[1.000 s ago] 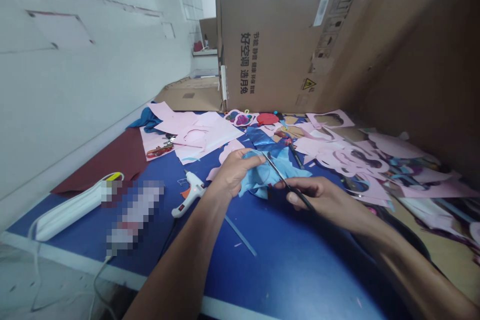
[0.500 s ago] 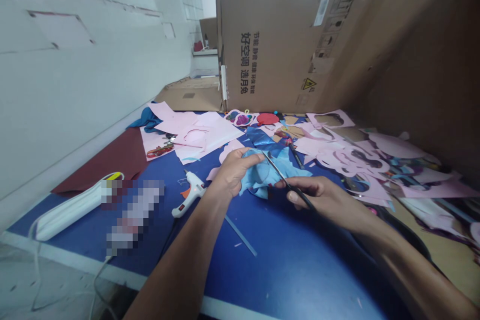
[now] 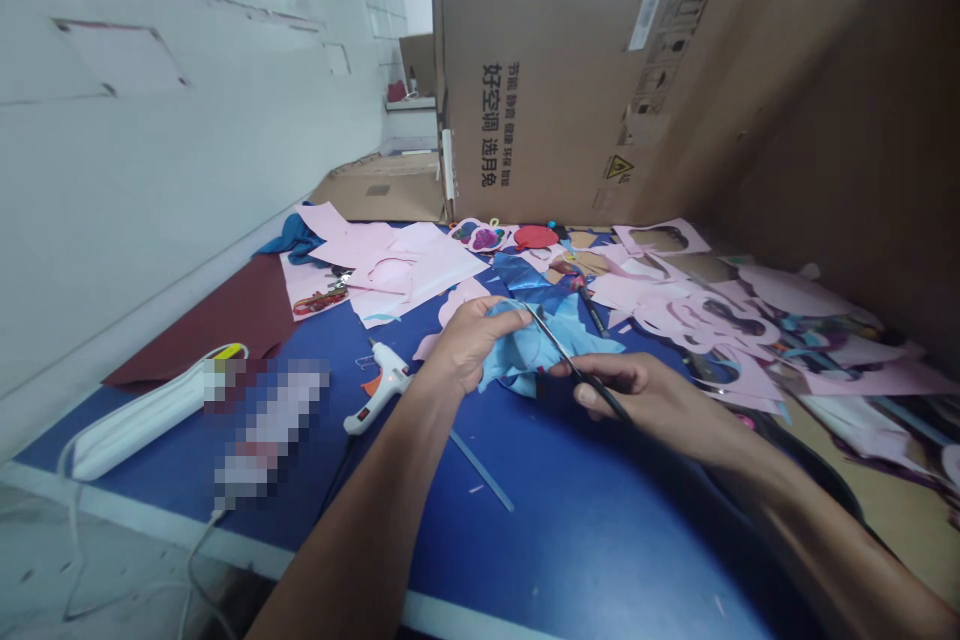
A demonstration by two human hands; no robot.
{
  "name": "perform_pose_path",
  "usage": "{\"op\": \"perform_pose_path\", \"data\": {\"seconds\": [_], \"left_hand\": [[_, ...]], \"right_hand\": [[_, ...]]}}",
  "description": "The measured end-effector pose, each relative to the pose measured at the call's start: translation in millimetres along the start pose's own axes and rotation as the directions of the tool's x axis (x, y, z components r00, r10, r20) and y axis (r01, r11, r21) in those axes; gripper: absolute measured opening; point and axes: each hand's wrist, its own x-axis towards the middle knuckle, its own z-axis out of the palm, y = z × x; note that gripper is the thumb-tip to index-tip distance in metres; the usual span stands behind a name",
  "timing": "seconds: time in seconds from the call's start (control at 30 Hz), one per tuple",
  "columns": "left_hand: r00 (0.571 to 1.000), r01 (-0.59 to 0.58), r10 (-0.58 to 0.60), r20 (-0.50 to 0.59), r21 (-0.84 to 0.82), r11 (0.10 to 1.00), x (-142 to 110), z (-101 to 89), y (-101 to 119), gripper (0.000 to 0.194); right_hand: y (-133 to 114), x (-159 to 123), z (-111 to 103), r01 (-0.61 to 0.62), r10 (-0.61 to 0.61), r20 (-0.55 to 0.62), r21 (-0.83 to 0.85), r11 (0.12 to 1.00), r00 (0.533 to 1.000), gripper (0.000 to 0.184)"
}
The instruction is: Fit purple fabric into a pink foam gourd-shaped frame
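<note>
My left hand (image 3: pixel 472 335) is closed, its thumb and fingers pinching a light-blue piece of thin fabric (image 3: pixel 559 338) with jagged, pointed edges. In my right hand (image 3: pixel 626 385) are slim tweezers (image 3: pixel 551 333), with a silver front and a black rear end. Their tip points up and left, across the fabric and close to my left thumb. Whether the tip touches the fabric or grips something is too small to tell. Part of the fabric is hidden behind my left fingers. A white glue gun (image 3: pixel 381 385) lies on the table just left of my left forearm.
The blue table (image 3: pixel 540 540) carries pink sheets (image 3: pixel 405 265) at the back and pink cut-outs (image 3: pixel 697 315) heaped at the right. A dark-red sheet (image 3: pixel 210 325) and a white power strip (image 3: pixel 142 420) lie left. A big cardboard box (image 3: pixel 570 100) stands behind. A thin strip (image 3: pixel 482 472) lies in front.
</note>
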Motion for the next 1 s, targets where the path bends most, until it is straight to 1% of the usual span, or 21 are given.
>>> {"op": "perform_pose_path", "data": {"seconds": [0.23, 0.47, 0.63, 0.87, 1.0], "left_hand": [[1.0, 0.002, -0.002, -0.002, 0.004, 1.0, -0.4, -0.7, 0.3, 0.038], [1.0, 0.02, -0.02, 0.002, 0.024, 1.0, -0.8, 0.1, 0.7, 0.04], [1.0, 0.018, -0.017, -0.015, 0.051, 0.999, -0.2, -1.8, -0.2, 0.041], [1.0, 0.013, -0.014, 0.026, 0.041, 0.999, -0.8, -1.5, 1.1, 0.035], [1.0, 0.008, -0.008, -0.004, 0.02, 1.0, 0.5, -1.8, -0.1, 0.038]], "right_hand": [[-0.8, 0.2, -0.8, -0.009, 0.009, 0.01, -0.022, 1.0, 1.0, 0.069], [-4.8, 1.0, -0.7, -0.03, 0.031, 0.016, -0.03, 0.999, 0.999, 0.074], [-2.0, -0.5, -2.5, -0.023, 0.024, 0.015, -0.039, 0.999, 1.0, 0.071], [-2.2, 0.1, -3.0, -0.009, 0.009, 0.015, -0.026, 1.0, 1.0, 0.071], [-3.6, 1.1, -2.2, -0.014, 0.015, 0.009, -0.023, 1.0, 1.0, 0.073]]}}
